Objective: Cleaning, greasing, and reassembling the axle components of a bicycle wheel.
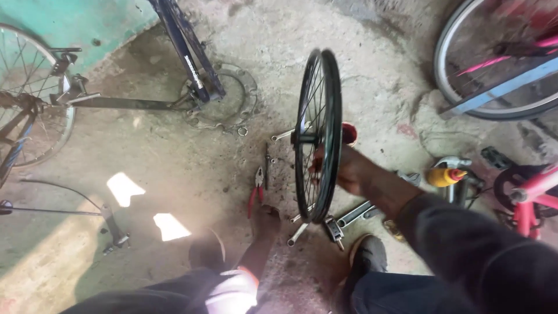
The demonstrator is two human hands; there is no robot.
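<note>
A black bicycle wheel rim with thin spokes stands upright on the concrete floor in the middle of the view. My right hand reaches through from the right and grips it near the hub, holding it up. My left hand is low on the floor just left of the wheel's bottom; its fingers are curled, and whether anything is in them cannot be made out. Red-handled pliers lie just beyond that hand, and a screwdriver lies beside them.
Wrenches and small metal parts lie by the wheel's base. A dark blue bicycle frame with a chainring and rear wheel lies at the left. A yellow oil bottle, a pink frame and another wheel are at the right.
</note>
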